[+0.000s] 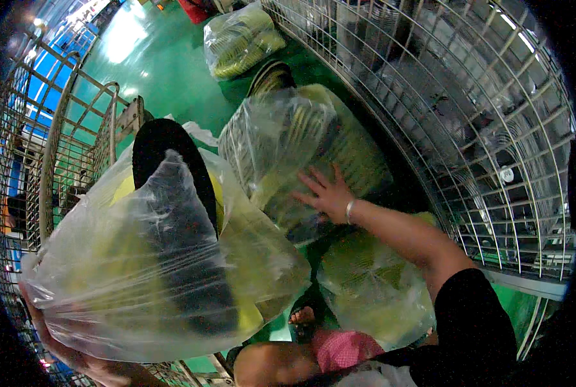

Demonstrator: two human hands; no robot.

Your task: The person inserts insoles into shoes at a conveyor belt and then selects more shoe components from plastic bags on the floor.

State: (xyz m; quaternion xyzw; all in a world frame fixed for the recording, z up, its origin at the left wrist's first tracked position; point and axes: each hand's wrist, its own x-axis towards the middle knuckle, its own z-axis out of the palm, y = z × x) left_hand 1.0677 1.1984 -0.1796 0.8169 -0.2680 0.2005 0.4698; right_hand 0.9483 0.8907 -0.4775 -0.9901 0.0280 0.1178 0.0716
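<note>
A large clear plastic bag point(107, 271) fills the left foreground, with flat yellow pieces inside. A long black sole-shaped piece point(165, 148) with a rounded end sticks up out of it. My left hand point(32, 302) is at the bag's far left edge, closed on the bunched plastic; its fingers are largely hidden. My right hand point(330, 195), a pale band at its wrist, reaches over a second clear bag point(281, 138) of stacked yellow-green pieces. Its fingers are spread and hold nothing; whether they touch the plastic I cannot tell.
Another filled bag point(375, 277) lies by my right forearm, and one more point(243, 42) sits farther off on the green floor point(159, 71). A wire-mesh cage point(468, 116) with bagged goods runs along the right. A metal cage cart point(62, 122) stands at left.
</note>
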